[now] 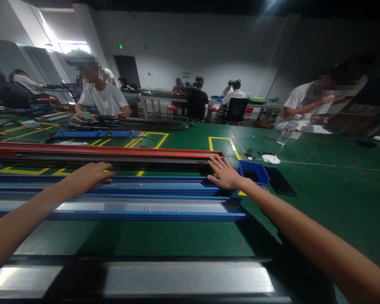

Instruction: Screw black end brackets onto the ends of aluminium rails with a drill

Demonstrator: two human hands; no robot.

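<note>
Several long metal rails lie side by side across the green table. Over the rear blue rail [164, 185] reaches my left hand [90, 175], its fingers stretched out and holding nothing. My right hand [224, 173] is spread, with its fingertips at the right end of a red-edged rail [129, 153]; whether they press on it I cannot tell. Closer to me runs another blue-edged rail [193, 207] with small holes in its silver face. A wide silver rail [183, 278] lies nearest, crossed by a dark shadow.
Just right of my right hand is a small blue bin [262, 173], with a black phone-like slab [280, 180] beside it. Behind are a white tissue [271, 159] and a clear bottle [286, 133]. People sit across the table at left [101, 97] and right [304, 101].
</note>
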